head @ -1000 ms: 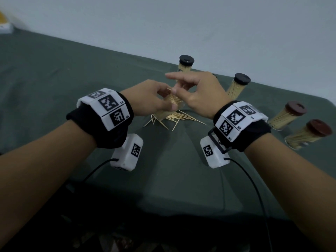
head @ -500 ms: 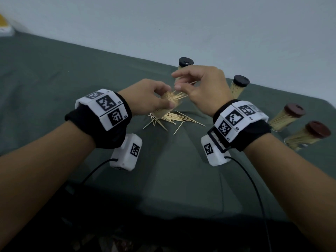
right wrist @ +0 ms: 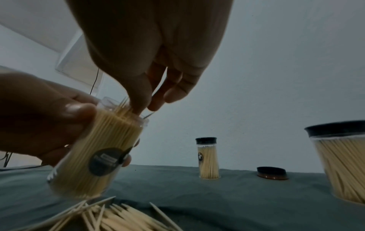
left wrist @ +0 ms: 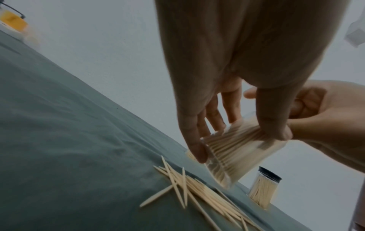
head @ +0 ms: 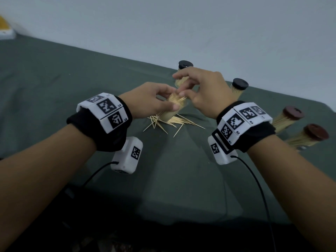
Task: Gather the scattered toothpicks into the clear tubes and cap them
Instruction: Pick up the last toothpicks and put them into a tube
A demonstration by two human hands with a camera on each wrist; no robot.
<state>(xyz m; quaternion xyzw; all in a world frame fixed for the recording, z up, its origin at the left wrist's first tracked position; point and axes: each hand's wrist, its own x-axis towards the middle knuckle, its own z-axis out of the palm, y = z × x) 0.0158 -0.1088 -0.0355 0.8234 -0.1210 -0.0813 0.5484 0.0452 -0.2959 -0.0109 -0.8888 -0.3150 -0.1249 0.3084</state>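
Note:
My left hand [head: 170,102] grips a clear uncapped tube [head: 172,112] packed with toothpicks and holds it tilted just above the cloth. In the left wrist view my thumb and fingers [left wrist: 195,150] wrap the tube [left wrist: 237,153]. My right hand [head: 182,90] is at the tube's open mouth. In the right wrist view its thumb and fingertips [right wrist: 138,100] pinch a few toothpicks and press on the tips that stick out of the tube [right wrist: 102,150]. A loose pile of toothpicks [head: 174,121] lies on the cloth under the tube.
The table has a dark green cloth [head: 81,73] and a pale wall behind. Two black-capped full tubes [head: 185,65] [head: 238,86] stand at the back, two brown-capped tubes [head: 289,117] [head: 309,136] at the right. A loose cap [right wrist: 272,173] lies on the cloth.
My right hand has come down with its pinched toothpicks from above the tube to the tube's mouth. The left hand has kept hold of the tube, hardly moving.

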